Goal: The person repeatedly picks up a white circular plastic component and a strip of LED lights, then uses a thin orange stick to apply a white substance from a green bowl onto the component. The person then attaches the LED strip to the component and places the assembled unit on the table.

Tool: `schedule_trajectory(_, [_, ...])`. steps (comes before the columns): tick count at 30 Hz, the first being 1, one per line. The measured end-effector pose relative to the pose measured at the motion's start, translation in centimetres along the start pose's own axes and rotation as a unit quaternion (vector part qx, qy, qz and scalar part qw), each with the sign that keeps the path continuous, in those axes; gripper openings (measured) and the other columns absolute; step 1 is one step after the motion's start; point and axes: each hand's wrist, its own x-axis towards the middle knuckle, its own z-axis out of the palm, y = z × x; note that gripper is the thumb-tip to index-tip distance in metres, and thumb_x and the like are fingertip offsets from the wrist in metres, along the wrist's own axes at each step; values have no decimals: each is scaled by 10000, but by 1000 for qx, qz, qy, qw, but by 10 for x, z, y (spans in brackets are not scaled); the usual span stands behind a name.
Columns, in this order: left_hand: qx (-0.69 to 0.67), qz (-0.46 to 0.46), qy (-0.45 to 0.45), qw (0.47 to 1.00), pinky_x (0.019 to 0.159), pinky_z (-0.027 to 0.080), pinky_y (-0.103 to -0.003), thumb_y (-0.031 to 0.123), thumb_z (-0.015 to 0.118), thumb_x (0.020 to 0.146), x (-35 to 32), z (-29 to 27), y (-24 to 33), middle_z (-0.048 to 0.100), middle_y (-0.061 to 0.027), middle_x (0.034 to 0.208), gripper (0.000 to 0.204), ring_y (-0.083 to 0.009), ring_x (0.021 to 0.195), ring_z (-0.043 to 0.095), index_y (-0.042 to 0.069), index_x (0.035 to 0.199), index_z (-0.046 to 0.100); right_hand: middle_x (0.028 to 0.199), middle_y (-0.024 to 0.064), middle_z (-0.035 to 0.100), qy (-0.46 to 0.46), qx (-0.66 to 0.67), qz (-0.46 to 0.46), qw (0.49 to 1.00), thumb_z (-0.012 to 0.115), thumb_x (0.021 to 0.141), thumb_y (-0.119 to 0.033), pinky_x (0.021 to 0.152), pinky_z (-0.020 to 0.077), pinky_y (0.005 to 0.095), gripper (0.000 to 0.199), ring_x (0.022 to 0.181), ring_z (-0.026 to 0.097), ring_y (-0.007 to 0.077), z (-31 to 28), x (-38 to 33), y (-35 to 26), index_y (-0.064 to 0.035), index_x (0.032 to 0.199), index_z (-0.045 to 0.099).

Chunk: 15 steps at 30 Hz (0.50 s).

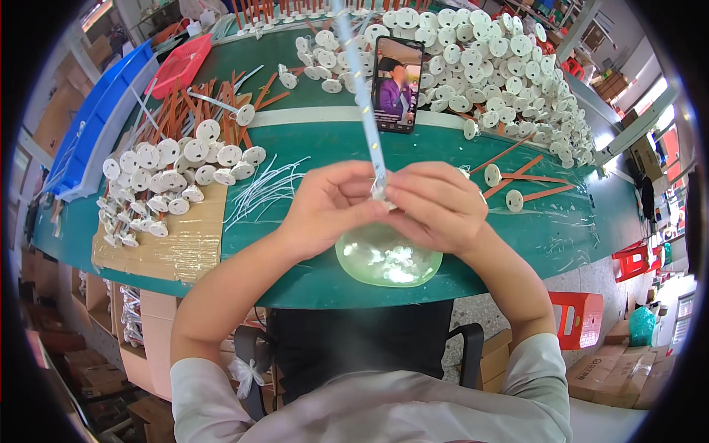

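Above the front of the green table, my left hand (332, 203) and my right hand (439, 205) meet with their fingers closed. Between them stands a narrow pale LED strip (362, 88) dotted with small yellow chips, nearly upright and leaning a little left at its top. Both hands pinch at its lower end, where thin wires and a small whitish part show; the fingers hide most of that spot. Just below the hands sits a translucent light-green bowl (388, 275) holding shiny small pieces too fine to make out.
White wires (267, 190) lie left of my hands. Round white bases on brown strips (196, 151) pile on cardboard (196, 247) at left; many more white bases (509, 66) heap at back right. A phone (396, 85) stands ahead. A blue bin (96, 122) and red basket (179, 65) are far left.
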Motion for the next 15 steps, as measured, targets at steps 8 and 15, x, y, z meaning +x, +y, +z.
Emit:
schedule_trajectory(8, [30, -48, 5, 998, 904, 560, -312, 75, 630, 987, 1, -2, 4, 691, -136, 1211, 428, -166, 1067, 668, -38, 1391, 542, 912, 108, 723, 8, -33, 30, 999, 797, 642, 22, 642, 599, 331, 294, 781, 716, 259, 0, -1, 0, 16, 925, 718])
schedule_trajectory(15, [58, -29, 46, 997, 917, 557, -303, 24, 680, 940, -1, 3, 4, 708, -162, 1178, 432, -175, 1048, 683, -18, 1360, 583, 896, 104, 736, -2, -78, 25, 997, 770, 626, 17, 622, 602, 292, 295, 761, 738, 250, 3, -3, -2, -10, 913, 709])
